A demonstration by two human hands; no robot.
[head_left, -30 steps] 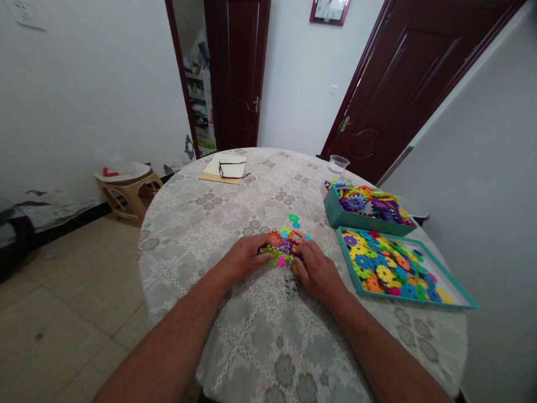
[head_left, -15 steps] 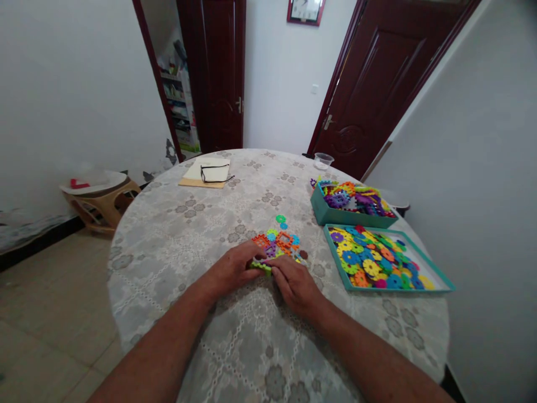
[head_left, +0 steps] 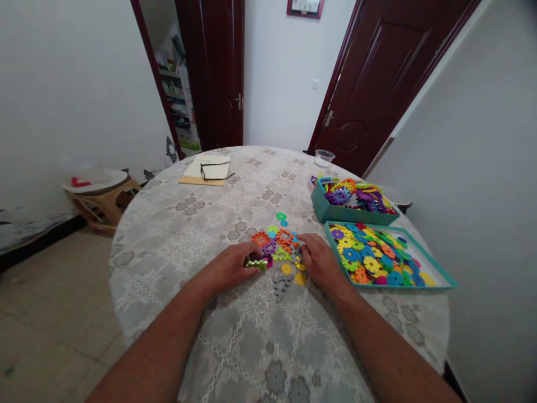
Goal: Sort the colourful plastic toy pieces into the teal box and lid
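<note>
My left hand [head_left: 233, 267] is closed around a yellow-green toothed plastic building piece [head_left: 255, 263]. A magenta piece [head_left: 268, 262] shows at its right end. My right hand [head_left: 321, 258] rests low over the loose pieces on the right, index finger stretched out and thumb apart from it. A blue gear disc [head_left: 295, 237] is close to its fingertips; whether they touch it is hard to see. Between the hands lie orange square frames [head_left: 260, 239], a purple piece [head_left: 269, 247], a yellow-green piece [head_left: 282, 255], yellow gear discs [head_left: 300, 279] and a grey triangular piece [head_left: 282, 286].
To the right, a teal tray [head_left: 335, 254] holds many colourful gear discs, with a teal box [head_left: 356, 216] of toothed pieces behind it. Eyeglasses [head_left: 216, 171] lie on a notebook [head_left: 201, 178] at the far left. A clear plastic bowl [head_left: 324, 158] stands at the back edge.
My right hand has left the piece in my left hand and moved right, over the loose pieces. The grey triangular piece and yellow discs are now uncovered.
</note>
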